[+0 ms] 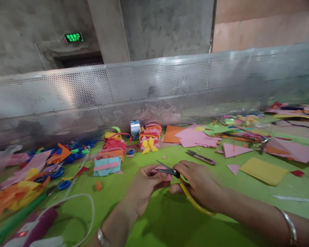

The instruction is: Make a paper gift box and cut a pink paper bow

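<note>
Between the fingers of my left hand is a small piece of pink paper. My right hand grips yellow-handled scissors whose dark blades are parted. One blade crosses over the pink paper, close to my left fingertips; whether it is cutting I cannot tell. Just beyond my hands lies a tiny pink scrap. A pair of thread snips rests on the green table behind my right hand.
Small folded paper bags, one with a yellow bow, stand near a phone. Pink sheets and a yellow sheet lie right. Left are blue tape rings, a purple power strip and its white cable. A perforated metal barrier runs behind.
</note>
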The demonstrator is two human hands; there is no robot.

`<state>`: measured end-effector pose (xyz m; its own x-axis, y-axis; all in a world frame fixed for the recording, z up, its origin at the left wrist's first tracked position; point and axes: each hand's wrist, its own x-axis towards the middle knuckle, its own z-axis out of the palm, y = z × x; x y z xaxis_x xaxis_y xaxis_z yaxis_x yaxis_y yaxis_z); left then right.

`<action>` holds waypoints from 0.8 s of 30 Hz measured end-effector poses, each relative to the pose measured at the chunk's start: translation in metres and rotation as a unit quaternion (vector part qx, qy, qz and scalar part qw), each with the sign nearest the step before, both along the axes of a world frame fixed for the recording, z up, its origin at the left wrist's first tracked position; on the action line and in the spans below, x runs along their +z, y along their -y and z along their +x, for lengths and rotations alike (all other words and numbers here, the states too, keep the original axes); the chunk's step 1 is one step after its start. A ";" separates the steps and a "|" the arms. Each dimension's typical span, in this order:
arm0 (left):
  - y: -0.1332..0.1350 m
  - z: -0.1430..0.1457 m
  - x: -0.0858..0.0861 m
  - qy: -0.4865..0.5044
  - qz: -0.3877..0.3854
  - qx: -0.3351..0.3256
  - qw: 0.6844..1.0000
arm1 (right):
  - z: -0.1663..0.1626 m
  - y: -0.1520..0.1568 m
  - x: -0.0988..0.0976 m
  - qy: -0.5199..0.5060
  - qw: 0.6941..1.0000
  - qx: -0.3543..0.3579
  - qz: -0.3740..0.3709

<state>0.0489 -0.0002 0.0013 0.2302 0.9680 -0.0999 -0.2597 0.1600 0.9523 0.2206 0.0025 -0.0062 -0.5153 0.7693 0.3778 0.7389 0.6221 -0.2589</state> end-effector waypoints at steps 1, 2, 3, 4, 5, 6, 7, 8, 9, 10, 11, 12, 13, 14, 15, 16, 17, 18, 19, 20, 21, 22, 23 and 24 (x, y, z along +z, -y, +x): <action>0.000 0.000 0.000 0.003 0.000 0.000 1.000 | 0.000 0.000 0.000 0.001 1.000 -0.003 -0.001; 0.000 0.000 -0.001 0.006 -0.002 0.000 1.000 | -0.001 0.000 -0.001 0.001 1.000 -0.006 -0.005; 0.000 0.000 -0.001 0.008 -0.006 0.001 1.000 | -0.001 0.001 -0.001 0.000 1.000 -0.008 -0.011; 0.000 0.000 -0.001 0.010 -0.012 0.002 1.000 | -0.001 0.000 -0.002 0.000 1.000 -0.009 -0.019; 0.001 0.000 -0.001 0.011 -0.017 0.003 1.000 | -0.001 0.000 -0.002 0.001 1.000 -0.009 -0.026; 0.001 0.000 0.000 0.011 -0.021 0.004 1.000 | -0.002 0.000 -0.003 0.003 1.000 -0.008 -0.030; 0.001 0.000 0.000 0.012 -0.024 0.006 1.000 | -0.002 0.000 -0.003 0.005 0.999 -0.008 -0.031; 0.001 0.000 0.000 0.012 -0.025 0.006 1.000 | -0.002 0.000 -0.003 0.008 0.999 -0.008 -0.030; 0.001 0.000 0.000 0.012 -0.025 0.007 1.000 | -0.003 0.000 -0.003 0.012 1.000 -0.010 -0.028; 0.001 0.000 0.000 0.012 -0.024 0.007 1.000 | -0.003 0.000 -0.002 0.015 0.999 -0.011 -0.027; 0.001 0.000 0.000 0.011 -0.023 0.007 1.000 | -0.003 0.000 -0.002 0.019 0.999 -0.013 -0.028; 0.001 0.000 0.000 0.009 -0.022 0.008 1.000 | -0.003 0.001 0.000 0.022 0.999 -0.016 -0.029; 0.001 0.000 0.000 0.007 -0.021 0.008 1.000 | -0.003 0.001 0.001 0.026 0.999 -0.018 -0.030; 0.001 0.000 0.000 0.006 -0.020 0.010 1.000 | -0.003 0.002 0.002 0.029 0.999 -0.020 -0.030; 0.001 -0.001 0.000 0.004 -0.020 0.010 1.000 | -0.002 0.002 0.003 0.033 0.999 -0.023 -0.028; 0.000 -0.001 -0.001 0.002 -0.019 0.011 1.000 | -0.002 0.003 0.004 0.038 0.999 -0.024 -0.024; 0.000 -0.001 -0.001 -0.002 -0.019 0.010 1.000 | -0.001 0.003 0.005 0.041 0.999 -0.025 -0.018; 0.000 -0.001 -0.001 -0.006 -0.018 0.008 1.000 | 0.000 0.003 0.006 0.044 0.999 -0.025 -0.011; 0.000 -0.002 -0.001 -0.011 -0.015 0.006 1.000 | 0.001 0.003 0.006 0.046 0.999 -0.025 -0.003; -0.001 -0.002 -0.002 -0.018 -0.010 0.002 1.000 | 0.002 0.003 0.006 0.049 0.998 -0.025 0.005; -0.001 -0.002 -0.002 -0.024 -0.005 0.000 1.000 | 0.003 0.002 0.006 0.054 0.998 -0.026 0.013; -0.001 -0.002 -0.002 -0.031 0.000 -0.003 1.000 | 0.003 0.002 0.006 0.060 0.998 -0.026 0.021; -0.001 -0.003 -0.002 -0.037 0.006 -0.004 0.999 | 0.004 0.001 0.005 0.067 0.997 -0.028 0.027; -0.001 -0.003 -0.001 -0.043 0.010 -0.004 0.999 | 0.005 0.000 0.005 0.073 0.996 -0.030 0.032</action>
